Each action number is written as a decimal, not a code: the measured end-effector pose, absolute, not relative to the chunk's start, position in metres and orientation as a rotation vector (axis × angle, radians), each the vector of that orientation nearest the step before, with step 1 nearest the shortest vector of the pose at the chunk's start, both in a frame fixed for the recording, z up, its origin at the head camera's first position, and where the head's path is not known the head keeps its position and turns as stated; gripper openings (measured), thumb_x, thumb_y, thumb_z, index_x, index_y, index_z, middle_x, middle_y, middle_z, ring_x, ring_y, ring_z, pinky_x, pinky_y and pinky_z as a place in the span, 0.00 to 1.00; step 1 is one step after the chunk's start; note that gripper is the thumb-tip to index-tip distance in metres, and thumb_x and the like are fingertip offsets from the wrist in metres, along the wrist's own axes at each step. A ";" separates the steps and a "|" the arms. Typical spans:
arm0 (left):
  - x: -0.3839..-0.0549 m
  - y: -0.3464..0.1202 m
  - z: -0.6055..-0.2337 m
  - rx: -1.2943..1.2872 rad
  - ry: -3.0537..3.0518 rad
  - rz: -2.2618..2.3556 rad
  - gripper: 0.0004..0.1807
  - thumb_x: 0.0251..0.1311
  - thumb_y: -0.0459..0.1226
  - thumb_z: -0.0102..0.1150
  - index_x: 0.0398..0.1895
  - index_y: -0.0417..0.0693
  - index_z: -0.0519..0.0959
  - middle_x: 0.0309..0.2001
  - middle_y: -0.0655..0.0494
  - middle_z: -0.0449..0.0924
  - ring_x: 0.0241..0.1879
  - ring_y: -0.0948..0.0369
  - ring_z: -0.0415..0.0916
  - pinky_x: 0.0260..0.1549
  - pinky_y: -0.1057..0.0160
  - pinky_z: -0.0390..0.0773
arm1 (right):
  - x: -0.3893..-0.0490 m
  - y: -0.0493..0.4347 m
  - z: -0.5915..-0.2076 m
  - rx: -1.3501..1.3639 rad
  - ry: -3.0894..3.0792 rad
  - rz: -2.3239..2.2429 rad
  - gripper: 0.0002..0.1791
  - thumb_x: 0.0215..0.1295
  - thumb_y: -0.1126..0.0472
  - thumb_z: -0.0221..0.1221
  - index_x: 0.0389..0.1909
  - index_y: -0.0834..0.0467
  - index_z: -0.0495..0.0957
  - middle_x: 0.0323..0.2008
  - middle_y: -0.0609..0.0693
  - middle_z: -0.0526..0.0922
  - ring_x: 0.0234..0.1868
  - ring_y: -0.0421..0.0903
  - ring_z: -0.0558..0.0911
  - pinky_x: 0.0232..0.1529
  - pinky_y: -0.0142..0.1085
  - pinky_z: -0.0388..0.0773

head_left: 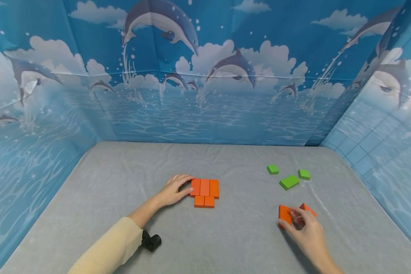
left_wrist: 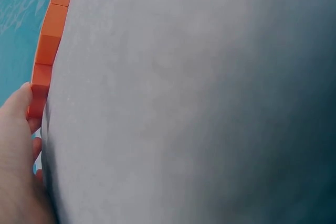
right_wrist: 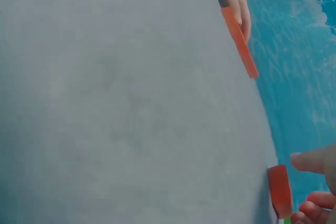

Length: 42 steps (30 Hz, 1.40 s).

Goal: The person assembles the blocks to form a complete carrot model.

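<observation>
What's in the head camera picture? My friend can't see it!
A left hand touches a group of five orange blocks on a gray surface; a right hand is at two more orange blocks. Three green blocks lie beyond, before a dolphin-print backdrop.

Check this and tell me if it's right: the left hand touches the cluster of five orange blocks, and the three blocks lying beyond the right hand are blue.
Only the colour is wrong: the three blocks beyond the right hand are green, as the head view shows. The rest is right.
</observation>
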<state>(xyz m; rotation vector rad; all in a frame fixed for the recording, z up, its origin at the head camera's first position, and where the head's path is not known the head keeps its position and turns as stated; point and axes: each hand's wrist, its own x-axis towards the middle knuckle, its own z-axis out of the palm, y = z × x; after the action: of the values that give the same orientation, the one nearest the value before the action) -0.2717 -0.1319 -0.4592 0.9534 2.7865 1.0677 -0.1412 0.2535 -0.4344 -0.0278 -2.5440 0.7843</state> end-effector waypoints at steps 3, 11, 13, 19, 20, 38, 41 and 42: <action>-0.271 -0.132 -0.459 0.950 2.784 1.068 0.25 0.64 0.45 0.50 0.62 0.47 0.67 0.61 0.50 0.67 0.62 0.51 0.59 0.59 0.44 0.54 | -0.139 0.252 -0.436 -0.077 -2.604 0.741 0.28 0.37 0.59 0.74 0.41 0.67 0.77 0.29 0.53 0.78 0.25 0.43 0.74 0.25 0.31 0.72; -0.271 -0.132 -0.460 0.968 2.793 1.084 0.25 0.63 0.45 0.51 0.62 0.46 0.68 0.60 0.49 0.67 0.61 0.50 0.59 0.58 0.43 0.54 | -0.137 0.250 -0.443 -0.086 -2.655 0.683 0.29 0.39 0.60 0.73 0.42 0.69 0.76 0.32 0.57 0.76 0.26 0.44 0.74 0.24 0.35 0.70; -0.272 -0.132 -0.460 0.969 2.793 1.087 0.25 0.63 0.45 0.51 0.62 0.47 0.68 0.61 0.49 0.67 0.61 0.50 0.59 0.58 0.43 0.55 | -0.138 0.249 -0.444 -0.091 -2.663 0.699 0.27 0.40 0.62 0.72 0.43 0.69 0.76 0.34 0.58 0.77 0.27 0.46 0.74 0.25 0.35 0.71; -0.272 -0.132 -0.461 0.964 2.799 1.076 0.25 0.64 0.45 0.51 0.62 0.47 0.68 0.61 0.49 0.67 0.61 0.50 0.59 0.58 0.43 0.54 | -0.140 0.249 -0.446 -0.126 -2.702 0.774 0.27 0.43 0.64 0.70 0.45 0.70 0.75 0.35 0.58 0.78 0.30 0.47 0.75 0.27 0.32 0.73; -0.272 -0.132 -0.460 0.961 2.797 1.074 0.25 0.64 0.45 0.51 0.62 0.47 0.67 0.61 0.49 0.67 0.62 0.50 0.59 0.58 0.43 0.54 | -0.140 0.249 -0.446 -0.136 -2.705 0.782 0.26 0.42 0.64 0.70 0.44 0.70 0.75 0.33 0.58 0.78 0.30 0.46 0.75 0.27 0.31 0.72; -0.274 -0.134 -0.464 0.957 2.801 1.050 0.25 0.64 0.46 0.50 0.63 0.47 0.67 0.62 0.50 0.66 0.62 0.51 0.59 0.59 0.44 0.54 | -0.155 0.230 -0.430 0.150 -2.651 0.953 0.18 0.43 0.69 0.67 0.40 0.63 0.81 0.32 0.50 0.77 0.31 0.44 0.76 0.30 0.32 0.76; -0.274 -0.134 -0.465 0.960 2.803 1.044 0.25 0.64 0.46 0.50 0.63 0.47 0.67 0.62 0.50 0.66 0.62 0.51 0.58 0.59 0.44 0.54 | -0.163 0.217 -0.426 0.300 -2.617 1.024 0.18 0.43 0.71 0.68 0.40 0.63 0.81 0.33 0.49 0.78 0.32 0.43 0.76 0.31 0.33 0.77; -0.274 -0.134 -0.464 0.960 2.800 1.047 0.25 0.64 0.45 0.50 0.63 0.47 0.67 0.62 0.49 0.66 0.62 0.51 0.58 0.59 0.44 0.54 | -0.165 0.212 -0.425 0.360 -2.602 1.040 0.19 0.43 0.71 0.68 0.40 0.63 0.81 0.33 0.49 0.78 0.32 0.43 0.76 0.31 0.33 0.77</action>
<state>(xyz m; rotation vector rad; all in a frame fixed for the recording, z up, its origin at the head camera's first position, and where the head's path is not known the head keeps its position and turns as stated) -0.2739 -0.1341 -0.4640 0.9598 2.7995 1.0470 -0.1654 0.2117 -0.4252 0.3596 -2.6023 1.0397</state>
